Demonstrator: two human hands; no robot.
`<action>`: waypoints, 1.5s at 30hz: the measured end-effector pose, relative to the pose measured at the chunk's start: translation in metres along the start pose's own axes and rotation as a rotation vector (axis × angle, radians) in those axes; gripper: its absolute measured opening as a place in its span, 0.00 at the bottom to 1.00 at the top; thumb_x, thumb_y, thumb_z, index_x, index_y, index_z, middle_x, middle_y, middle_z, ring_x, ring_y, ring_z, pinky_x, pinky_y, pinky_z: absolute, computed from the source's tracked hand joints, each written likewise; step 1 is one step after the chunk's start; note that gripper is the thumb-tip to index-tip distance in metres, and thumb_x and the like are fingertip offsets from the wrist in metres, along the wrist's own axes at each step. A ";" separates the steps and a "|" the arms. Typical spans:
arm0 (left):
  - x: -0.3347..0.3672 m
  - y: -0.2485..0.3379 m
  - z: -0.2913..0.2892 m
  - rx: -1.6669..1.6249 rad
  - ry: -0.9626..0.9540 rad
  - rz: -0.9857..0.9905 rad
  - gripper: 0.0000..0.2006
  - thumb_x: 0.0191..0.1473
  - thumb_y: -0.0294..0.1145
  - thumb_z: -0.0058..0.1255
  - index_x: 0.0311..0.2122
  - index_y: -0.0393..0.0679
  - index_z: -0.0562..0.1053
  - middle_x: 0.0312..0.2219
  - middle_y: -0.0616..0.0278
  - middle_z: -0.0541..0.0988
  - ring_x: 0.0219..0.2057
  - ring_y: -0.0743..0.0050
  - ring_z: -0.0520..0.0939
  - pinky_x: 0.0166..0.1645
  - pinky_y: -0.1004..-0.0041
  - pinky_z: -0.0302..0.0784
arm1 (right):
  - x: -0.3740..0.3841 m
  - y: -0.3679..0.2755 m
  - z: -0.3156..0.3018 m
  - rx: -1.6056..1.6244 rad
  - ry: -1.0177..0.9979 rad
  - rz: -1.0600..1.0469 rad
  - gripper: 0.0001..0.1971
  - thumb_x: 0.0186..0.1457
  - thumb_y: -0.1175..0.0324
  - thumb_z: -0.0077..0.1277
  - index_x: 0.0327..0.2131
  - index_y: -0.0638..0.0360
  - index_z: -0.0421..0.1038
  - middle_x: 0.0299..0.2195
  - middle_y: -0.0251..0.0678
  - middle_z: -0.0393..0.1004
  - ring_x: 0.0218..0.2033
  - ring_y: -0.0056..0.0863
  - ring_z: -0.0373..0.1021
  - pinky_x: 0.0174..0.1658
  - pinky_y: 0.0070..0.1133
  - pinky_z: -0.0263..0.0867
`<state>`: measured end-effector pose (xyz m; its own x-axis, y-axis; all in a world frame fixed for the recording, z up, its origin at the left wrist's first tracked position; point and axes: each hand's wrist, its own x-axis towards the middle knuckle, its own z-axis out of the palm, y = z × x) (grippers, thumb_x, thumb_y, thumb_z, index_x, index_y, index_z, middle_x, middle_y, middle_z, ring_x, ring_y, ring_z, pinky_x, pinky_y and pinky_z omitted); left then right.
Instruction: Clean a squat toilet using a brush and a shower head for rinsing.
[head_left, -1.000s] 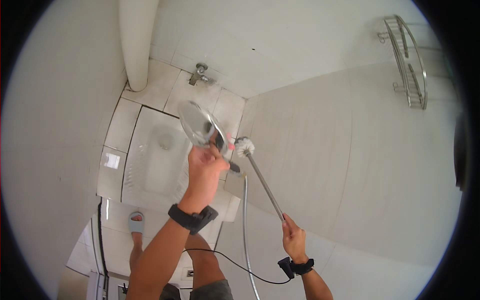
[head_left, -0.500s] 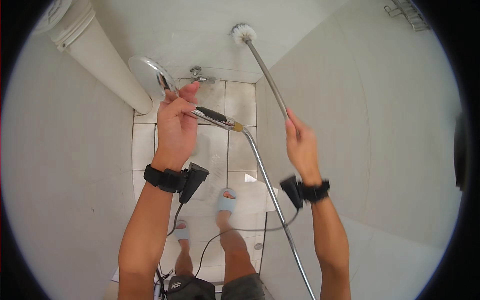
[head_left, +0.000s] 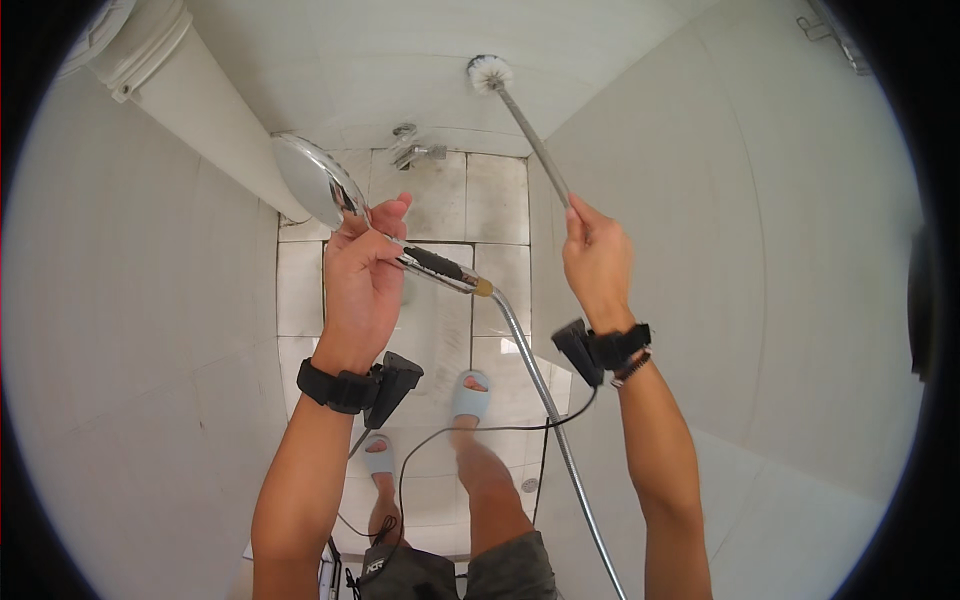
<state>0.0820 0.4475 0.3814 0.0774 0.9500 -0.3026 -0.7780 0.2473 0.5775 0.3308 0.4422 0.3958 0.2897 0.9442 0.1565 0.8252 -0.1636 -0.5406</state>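
Note:
My left hand (head_left: 365, 285) is closed round the neck of a chrome shower head (head_left: 315, 182), whose round head tilts up and to the left. Its handle has a dark grip patch, and a metal hose (head_left: 545, 385) runs from a brass-coloured joint down past my right forearm. My right hand (head_left: 598, 255) grips the end of a long grey-handled brush (head_left: 530, 135). The white bristle head (head_left: 490, 74) is up against the far wall. Whether water leaves the shower head cannot be made out.
A white pipe (head_left: 210, 115) slants down the left corner to the tiled floor (head_left: 500, 215). A small metal tap (head_left: 418, 155) sticks out low on the far wall. A metal rack (head_left: 835, 38) hangs at the upper right. A thin black cable (head_left: 480, 429) loops between my wrist straps.
The shower head has shifted slightly right and down with my left hand. The brush head stays at the far wall, a little lower, while my right hand has moved slightly up.

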 end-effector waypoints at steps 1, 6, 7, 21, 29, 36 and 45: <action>0.000 -0.002 -0.002 -0.008 0.006 -0.003 0.15 0.42 0.12 0.42 0.34 0.46 0.68 0.38 0.64 0.78 0.59 0.58 0.65 0.65 0.62 0.52 | 0.000 0.001 0.006 -0.011 0.000 -0.001 0.12 0.57 0.71 0.47 0.42 0.65 0.75 0.18 0.52 0.70 0.18 0.49 0.68 0.23 0.33 0.62; 0.000 0.003 -0.011 0.023 0.016 0.009 0.16 0.41 0.12 0.41 0.35 0.45 0.69 0.38 0.64 0.78 0.59 0.57 0.65 0.65 0.62 0.51 | -0.007 -0.029 0.005 -0.001 -0.081 0.057 0.12 0.58 0.70 0.47 0.42 0.61 0.76 0.16 0.51 0.69 0.17 0.48 0.67 0.22 0.34 0.61; -0.001 0.004 -0.011 0.024 0.010 0.021 0.16 0.41 0.12 0.41 0.35 0.45 0.69 0.39 0.64 0.78 0.60 0.57 0.65 0.65 0.62 0.51 | -0.006 -0.034 0.002 0.002 -0.080 0.063 0.12 0.58 0.70 0.47 0.42 0.61 0.76 0.16 0.51 0.69 0.17 0.48 0.67 0.22 0.34 0.61; -0.007 -0.002 -0.022 0.070 -0.007 -0.016 0.17 0.41 0.11 0.41 0.35 0.46 0.71 0.40 0.65 0.78 0.61 0.57 0.64 0.66 0.61 0.50 | -0.003 -0.015 0.002 -0.122 -0.036 -0.054 0.12 0.57 0.69 0.47 0.43 0.57 0.75 0.17 0.51 0.70 0.19 0.50 0.68 0.23 0.35 0.64; -0.008 0.007 -0.005 0.050 -0.032 0.017 0.17 0.40 0.13 0.41 0.37 0.44 0.70 0.40 0.63 0.78 0.61 0.53 0.62 0.68 0.60 0.47 | 0.023 0.028 -0.010 -0.330 -0.064 -0.137 0.13 0.57 0.70 0.47 0.45 0.55 0.74 0.17 0.49 0.70 0.18 0.47 0.68 0.21 0.35 0.62; -0.017 0.017 0.007 0.129 0.003 0.012 0.17 0.38 0.12 0.40 0.36 0.42 0.68 0.38 0.61 0.78 0.62 0.53 0.61 0.69 0.60 0.44 | 0.023 -0.009 -0.031 -0.377 -0.023 -0.211 0.13 0.58 0.73 0.48 0.46 0.56 0.74 0.14 0.46 0.67 0.13 0.40 0.64 0.20 0.28 0.62; -0.022 0.018 0.016 0.002 0.039 0.065 0.17 0.35 0.11 0.39 0.35 0.33 0.69 0.38 0.55 0.75 0.61 0.53 0.62 0.69 0.57 0.41 | 0.010 -0.042 -0.084 -0.089 0.185 -0.105 0.18 0.56 0.78 0.48 0.51 0.55 0.72 0.11 0.39 0.57 0.12 0.28 0.52 0.18 0.19 0.54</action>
<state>0.0768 0.4342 0.4104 0.0020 0.9559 -0.2936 -0.7793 0.1855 0.5986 0.3397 0.4341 0.4894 0.2769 0.8903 0.3616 0.8926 -0.0990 -0.4398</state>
